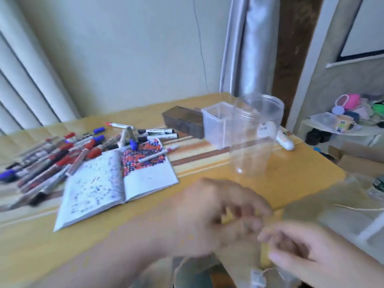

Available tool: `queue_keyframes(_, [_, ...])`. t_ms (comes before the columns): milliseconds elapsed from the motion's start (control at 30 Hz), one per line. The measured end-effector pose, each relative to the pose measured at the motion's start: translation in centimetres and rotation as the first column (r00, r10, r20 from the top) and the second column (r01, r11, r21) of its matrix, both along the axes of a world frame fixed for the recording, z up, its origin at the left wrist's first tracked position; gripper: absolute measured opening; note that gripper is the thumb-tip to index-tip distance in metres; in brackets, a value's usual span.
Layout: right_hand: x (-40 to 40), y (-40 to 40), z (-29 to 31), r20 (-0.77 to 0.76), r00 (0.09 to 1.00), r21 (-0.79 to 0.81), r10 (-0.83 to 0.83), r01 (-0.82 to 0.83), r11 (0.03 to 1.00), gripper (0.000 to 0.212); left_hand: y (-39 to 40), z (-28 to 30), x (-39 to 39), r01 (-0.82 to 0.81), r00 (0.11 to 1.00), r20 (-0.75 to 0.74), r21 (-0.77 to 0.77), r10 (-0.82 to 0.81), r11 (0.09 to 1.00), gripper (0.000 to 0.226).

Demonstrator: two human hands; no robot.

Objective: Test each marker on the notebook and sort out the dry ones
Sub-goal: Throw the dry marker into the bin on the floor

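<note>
Clear jar and square tub both look empty; left hand and right hand too blurry, can't tell the grip.

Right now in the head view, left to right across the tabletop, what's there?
Pile of markers → open notebook → dark box → square plastic container → tall clear jar → white object lying near the table's right edge. Both hands are too blurred to place.
</note>
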State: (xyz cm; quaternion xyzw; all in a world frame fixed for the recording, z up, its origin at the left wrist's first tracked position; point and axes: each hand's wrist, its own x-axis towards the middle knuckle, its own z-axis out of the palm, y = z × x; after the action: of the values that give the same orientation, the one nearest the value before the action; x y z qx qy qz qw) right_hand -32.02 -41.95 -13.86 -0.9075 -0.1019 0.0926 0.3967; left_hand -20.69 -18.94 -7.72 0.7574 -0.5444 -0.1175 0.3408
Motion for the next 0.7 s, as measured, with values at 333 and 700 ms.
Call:
queue_keyframes(333, [30.0,15.9,1.9,0.3,0.918,-0.634,0.258,-0.01,0.773,0.03,15.8,-5.3,17.8,-0.722,0.678,0.365,0.163,0.638,0.673,0.02])
queue_keyframes(700, [28.7,18.0,0.9,0.684,0.728,0.153,-0.035,-0.097,0.983,0.022,18.4,-8.4,18.0,-0.661,0.722,0.238,-0.04,0.649,0.75,0.047])
